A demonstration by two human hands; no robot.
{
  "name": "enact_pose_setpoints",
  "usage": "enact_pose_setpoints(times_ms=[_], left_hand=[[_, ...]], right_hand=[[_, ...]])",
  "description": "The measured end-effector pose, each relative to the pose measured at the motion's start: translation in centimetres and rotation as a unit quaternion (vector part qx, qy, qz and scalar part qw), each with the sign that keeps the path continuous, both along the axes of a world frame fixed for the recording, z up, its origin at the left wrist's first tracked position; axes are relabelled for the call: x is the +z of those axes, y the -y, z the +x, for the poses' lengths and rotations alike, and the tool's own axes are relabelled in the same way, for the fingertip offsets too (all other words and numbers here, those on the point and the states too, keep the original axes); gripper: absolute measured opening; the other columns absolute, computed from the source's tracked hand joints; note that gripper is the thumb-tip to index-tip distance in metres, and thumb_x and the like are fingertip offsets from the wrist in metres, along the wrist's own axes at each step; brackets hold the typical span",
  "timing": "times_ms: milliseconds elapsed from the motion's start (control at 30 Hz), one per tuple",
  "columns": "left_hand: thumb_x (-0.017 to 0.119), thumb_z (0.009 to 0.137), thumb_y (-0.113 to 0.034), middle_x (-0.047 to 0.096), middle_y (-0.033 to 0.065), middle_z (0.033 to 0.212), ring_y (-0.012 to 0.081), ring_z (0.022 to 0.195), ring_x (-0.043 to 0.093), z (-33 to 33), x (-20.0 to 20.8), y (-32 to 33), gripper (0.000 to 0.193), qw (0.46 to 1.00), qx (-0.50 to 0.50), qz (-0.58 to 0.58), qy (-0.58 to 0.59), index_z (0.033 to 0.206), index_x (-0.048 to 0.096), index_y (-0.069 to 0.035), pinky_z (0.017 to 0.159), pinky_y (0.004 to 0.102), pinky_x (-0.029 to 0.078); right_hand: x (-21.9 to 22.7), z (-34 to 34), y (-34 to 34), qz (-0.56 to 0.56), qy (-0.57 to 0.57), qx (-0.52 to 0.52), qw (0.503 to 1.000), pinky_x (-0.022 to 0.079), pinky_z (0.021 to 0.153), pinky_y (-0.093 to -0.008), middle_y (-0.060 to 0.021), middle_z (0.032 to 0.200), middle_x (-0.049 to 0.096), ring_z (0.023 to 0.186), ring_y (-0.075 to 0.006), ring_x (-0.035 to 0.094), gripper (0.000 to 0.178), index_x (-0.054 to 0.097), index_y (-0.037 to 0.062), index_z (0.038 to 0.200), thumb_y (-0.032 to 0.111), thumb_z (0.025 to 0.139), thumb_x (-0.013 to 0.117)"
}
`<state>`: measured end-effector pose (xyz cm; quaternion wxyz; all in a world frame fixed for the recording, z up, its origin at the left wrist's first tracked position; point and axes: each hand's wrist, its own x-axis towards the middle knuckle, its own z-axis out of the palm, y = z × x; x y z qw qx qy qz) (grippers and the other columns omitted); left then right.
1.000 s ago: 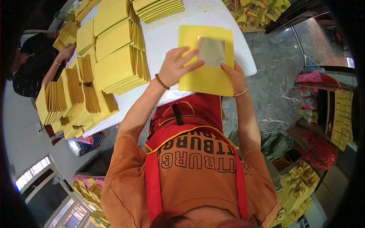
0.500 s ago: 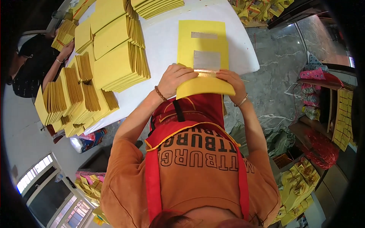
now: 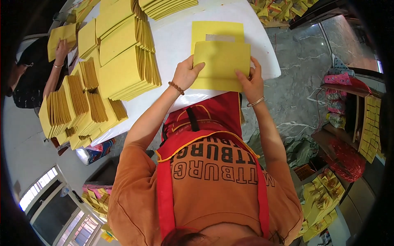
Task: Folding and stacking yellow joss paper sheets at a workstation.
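Note:
My left hand (image 3: 186,74) grips the left edge of a folded yellow paper sheet (image 3: 221,59), thumb on top. At its right edge my right hand (image 3: 251,83) pinches the same sheet, thumb on top and fingers round the side. The sheet is doubled over, its upper flap lying toward the far side. Beneath it, more yellow paper (image 3: 217,28) shows at the far end, with a silvery patch (image 3: 219,38) partly in view. Whether that is one sheet or a pile, I cannot tell.
Stacks of folded yellow paper (image 3: 125,71) stand left on the white table (image 3: 172,45). Beyond them a co-worker's hand (image 3: 61,51) holds a yellow folded piece (image 3: 63,35). The table's rounded right edge borders a grey marbled floor (image 3: 295,61). Yellow bundles (image 3: 324,201) lie at the lower right.
The sheet's near end, curled up in both hands before, now lies folded over away from me, covering the larger silvery patch. My hands have moved to its sides. The co-worker's hand has lifted.

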<state>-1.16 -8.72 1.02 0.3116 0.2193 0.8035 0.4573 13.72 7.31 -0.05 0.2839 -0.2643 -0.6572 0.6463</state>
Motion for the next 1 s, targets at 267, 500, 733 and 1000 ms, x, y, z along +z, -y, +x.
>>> enact_pose_setpoints(times_ms=[267, 500, 733, 1000], left_hand=[[0.060, 0.079, -0.021, 0.063, 0.0173, 0.082, 0.0258, 0.069, 0.061, -0.2, -0.8, -0.6, 0.047, 0.999, 0.037, -0.014, -0.019, 0.116, 0.043, 0.000, 0.064, 0.0354, 0.047], [0.064, 0.075, -0.017, 0.062, 0.0199, 0.089, 0.0247, 0.074, 0.062, -0.4, 0.7, -0.9, 0.072, 0.998, 0.060, 0.010, 0.018, 0.132, 0.022, -0.002, 0.067, 0.0322, 0.049], [0.065, 0.074, -0.019, 0.061, 0.0169, 0.090, 0.0241, 0.075, 0.060, -0.5, 0.9, -0.8, 0.072, 0.998, 0.063, -0.009, 0.009, 0.132, 0.025, -0.003, 0.064, 0.0314, 0.047], [0.066, 0.072, -0.024, 0.049, 0.0108, 0.116, 0.0293, 0.111, 0.042, 1.7, 1.6, -5.1, 0.047, 0.857, -0.107, 0.027, -0.504, 0.115, 0.052, -0.011, 0.088, 0.0424, 0.034]], right_hand=[[-1.0, -0.1, -0.7, 0.075, 0.114, 0.041, 0.990, 0.044, 0.082, -0.0240, -0.0102, 0.111, 0.058, 0.096, -0.0126, 0.055, 0.040, 0.051, -0.0017, 0.120, 0.011, 0.083, 0.060], [-1.2, -0.5, -0.9, 0.057, 0.146, 0.041, 0.987, 0.044, 0.083, -0.0247, -0.0103, 0.110, 0.059, 0.096, -0.0129, 0.056, 0.038, 0.053, -0.0021, 0.118, 0.011, 0.082, 0.060], [-1.9, -0.6, -0.7, 0.066, 0.133, 0.012, 0.989, 0.047, 0.076, -0.0278, -0.0145, 0.098, 0.064, 0.086, -0.0176, 0.062, 0.038, 0.057, 0.0032, 0.114, 0.016, 0.078, 0.062], [-1.3, -0.6, -0.6, 0.090, 0.168, 0.023, 0.981, 0.045, 0.083, -0.0257, -0.0115, 0.108, 0.060, 0.095, -0.0142, 0.057, 0.038, 0.054, -0.0017, 0.117, 0.009, 0.081, 0.060]])
